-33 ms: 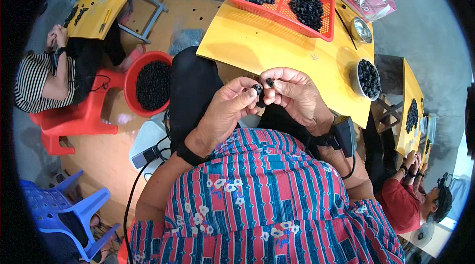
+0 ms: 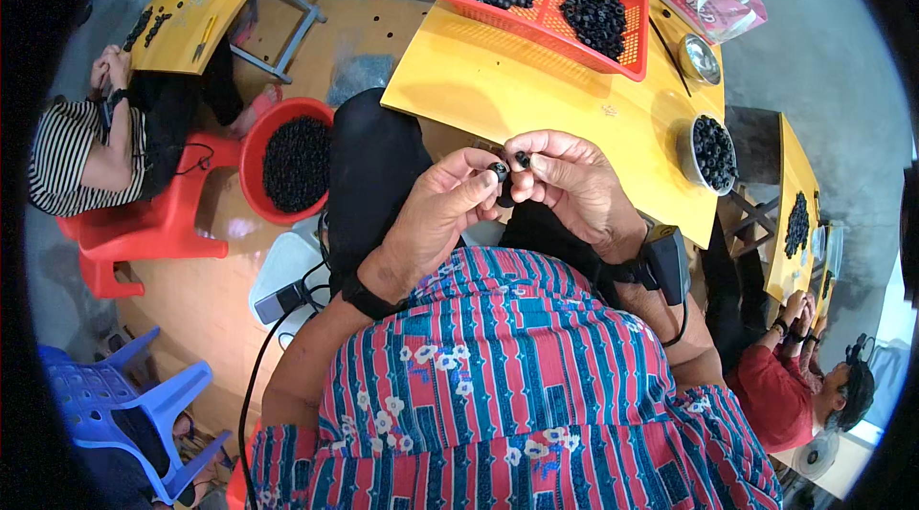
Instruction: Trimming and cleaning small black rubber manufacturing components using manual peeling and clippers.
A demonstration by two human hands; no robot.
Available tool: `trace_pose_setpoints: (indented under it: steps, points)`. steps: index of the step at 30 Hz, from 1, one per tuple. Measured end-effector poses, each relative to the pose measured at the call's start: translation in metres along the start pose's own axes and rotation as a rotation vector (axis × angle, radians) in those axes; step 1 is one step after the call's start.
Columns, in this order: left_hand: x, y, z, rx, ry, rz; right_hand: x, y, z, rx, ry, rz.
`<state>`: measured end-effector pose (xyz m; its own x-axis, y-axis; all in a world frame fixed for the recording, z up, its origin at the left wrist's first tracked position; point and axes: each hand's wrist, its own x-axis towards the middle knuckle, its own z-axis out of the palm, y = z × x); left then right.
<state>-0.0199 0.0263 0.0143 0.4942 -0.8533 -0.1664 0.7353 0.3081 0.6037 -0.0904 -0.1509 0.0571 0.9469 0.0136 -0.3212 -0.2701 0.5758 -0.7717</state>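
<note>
My left hand (image 2: 448, 196) and my right hand (image 2: 571, 187) meet in front of my belly, above my lap and just off the near edge of the yellow table (image 2: 498, 70). Between the left thumb and forefinger is a small round black part (image 2: 499, 171) with a shiny face. A second small black part (image 2: 522, 160) is pinched in my right fingertips, close beside the first. Another dark round piece shows just below the left fingers; its kind and what holds it are unclear.
A red basket (image 2: 546, 17) on the table carries two heaps of black parts. Near the right edge stand a bowl of black rings (image 2: 710, 154), a metal dish (image 2: 699, 58) and a thin dark stick (image 2: 670, 55). A red tub (image 2: 257, 194) of black parts sits at left; co-workers sit either side.
</note>
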Motion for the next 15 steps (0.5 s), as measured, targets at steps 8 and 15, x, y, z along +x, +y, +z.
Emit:
trace_pose_setpoints:
  steps: [8,15]
  points:
    - [0.0022,0.0043,0.0021,0.051,0.020,0.013,0.0038,-0.0003,0.0075,-0.075,-0.012,-0.008]
    - [0.0036,0.0026,-0.0001,0.066,0.031,0.015,0.0061,0.0090,0.0102,-0.194,0.033,-0.104]
